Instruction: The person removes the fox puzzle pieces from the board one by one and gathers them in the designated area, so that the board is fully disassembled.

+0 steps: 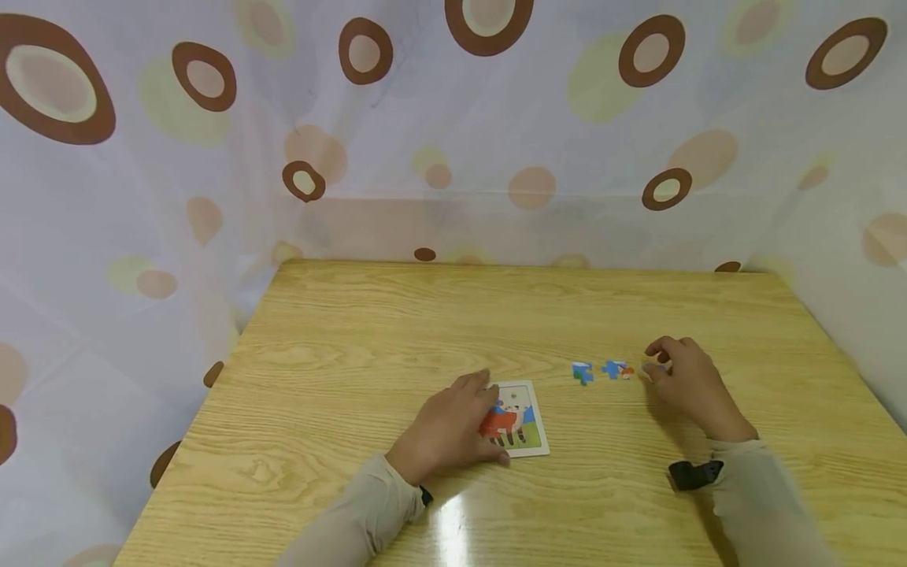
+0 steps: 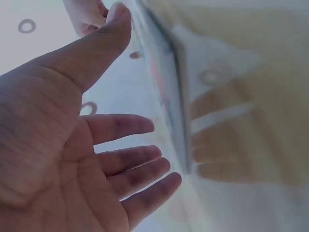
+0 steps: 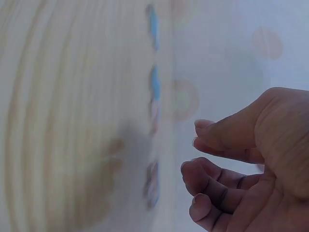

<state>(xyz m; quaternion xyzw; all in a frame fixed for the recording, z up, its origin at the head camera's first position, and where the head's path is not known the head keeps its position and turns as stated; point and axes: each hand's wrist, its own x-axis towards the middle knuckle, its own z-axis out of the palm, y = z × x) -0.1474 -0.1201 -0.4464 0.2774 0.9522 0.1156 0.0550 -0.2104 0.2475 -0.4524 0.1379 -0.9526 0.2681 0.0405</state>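
A small picture puzzle board (image 1: 540,429) with a white border lies on the table, showing a red and white animal on green. My left hand (image 1: 457,425) is spread at its left edge, fingertips and thumb over the border; in the left wrist view the fingers are loosely extended beside the board (image 2: 176,92). To the right lie a blue and green puzzle piece (image 1: 583,372) and a blue piece with orange (image 1: 618,369). My right hand (image 1: 690,386) hovers with bent fingers by a third piece (image 3: 152,184), partly hidden in the head view; nothing shows between its fingertips.
The wood-grain table (image 1: 368,315) stretches out on all sides of the board. A pale curtain (image 1: 453,142) with brown and green spots surrounds its back and sides. Dark straps (image 1: 696,475) sit at the wrists.
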